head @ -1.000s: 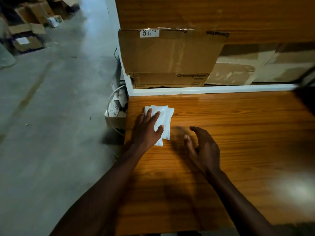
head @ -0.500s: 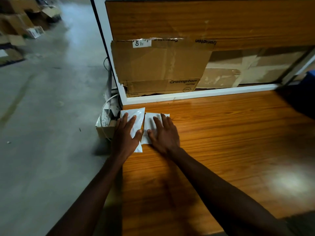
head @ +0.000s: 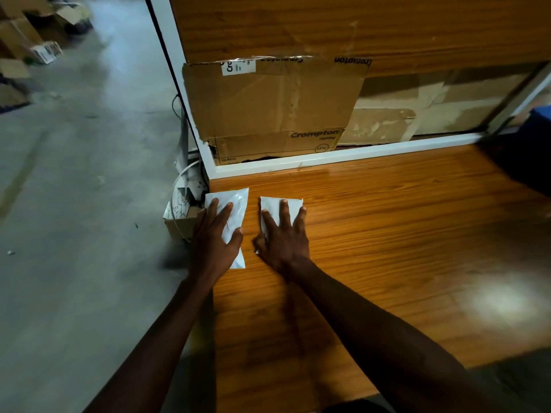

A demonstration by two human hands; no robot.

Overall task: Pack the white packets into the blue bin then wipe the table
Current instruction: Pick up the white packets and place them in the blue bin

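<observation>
Two white packets lie on the wooden counter near its far left corner, each under a flat palm. Furthest left, off the counter's edge, stacked cardboard cartons sit blurred on the grey floor, and a small open box with a looped white cable stands just beside the counter's corner. The left hand lies open, fingers spread, pressing down on the left packet, which reaches the counter's left edge; the hand covers much of it. A narrow strip of bare wood separates it from the right packet, which is held flat by the open right hand, only its upper part and a lower corner showing. Behind them a flattened Crompton carton leans against the wooden back panel above a white frame. At the far right a blue bin is cut off by the picture's edge and lost in shadow, well apart from both packets.
</observation>
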